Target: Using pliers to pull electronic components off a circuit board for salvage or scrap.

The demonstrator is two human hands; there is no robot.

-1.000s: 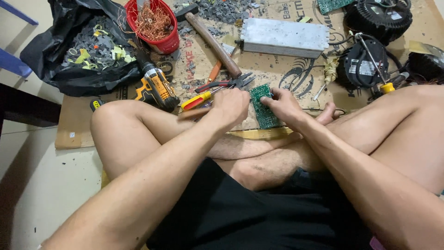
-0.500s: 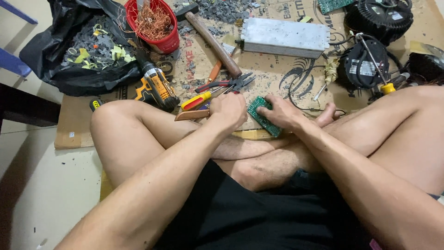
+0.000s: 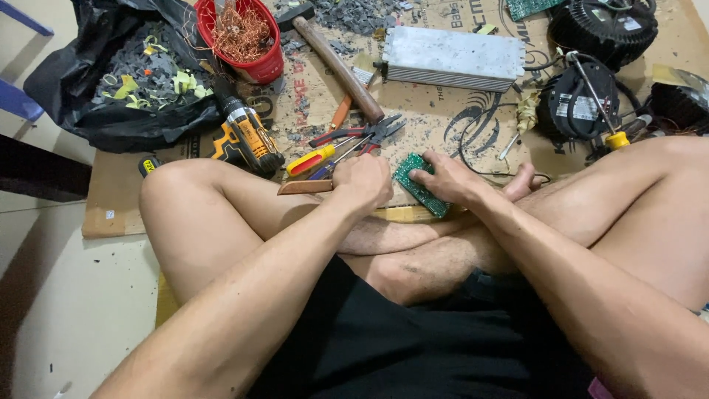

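Left hand [image 3: 364, 182] fisting around brown wooden handle [image 3: 304, 188]; right hand [image 3: 450, 177] pinching green circuit board [image 3: 419, 185], tilted, just right. Pliers [image 3: 362, 134] lying beyond, far side.

Green circuit board [image 3: 417, 185], red bucket [image 3: 255, 63], yellow-black drill [image 3: 244, 137], black bag [image 3: 96, 111], silver metal box [image 3: 452, 55]

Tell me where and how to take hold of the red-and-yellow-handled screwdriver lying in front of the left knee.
Take the red-and-yellow-handled screwdriver by its thick handle, coming from above and from the left. The handle lies flat on the cardboard with its left end clear, while the shaft runs right towards the pliers and the left hand, so that end looks crowded.
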